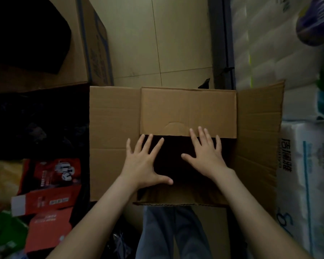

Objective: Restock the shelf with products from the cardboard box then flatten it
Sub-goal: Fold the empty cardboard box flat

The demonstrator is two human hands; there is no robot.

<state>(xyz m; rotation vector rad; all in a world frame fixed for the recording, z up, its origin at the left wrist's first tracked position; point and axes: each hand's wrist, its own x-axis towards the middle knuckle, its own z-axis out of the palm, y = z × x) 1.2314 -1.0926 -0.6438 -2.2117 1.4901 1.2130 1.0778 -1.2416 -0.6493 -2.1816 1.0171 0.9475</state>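
A brown cardboard box (112, 128) stands on the floor in front of me with its side flaps spread left and right. Its far flap (187, 111) is folded down over the back half of the opening. The inside is dark and I cannot see any contents. My left hand (144, 161) hovers with spread, straight fingers over the left part of the opening. My right hand (208, 154) is spread flat too, and its fingertips reach the near edge of the far flap. Neither hand holds anything.
A larger cardboard box (88, 43) stands at the back left. Red product cartons (51, 184) lie on the left. White wrapped tissue packs (307, 165) are stacked along the right. Tiled floor (157, 43) shows beyond the box. My legs (172, 232) are below it.
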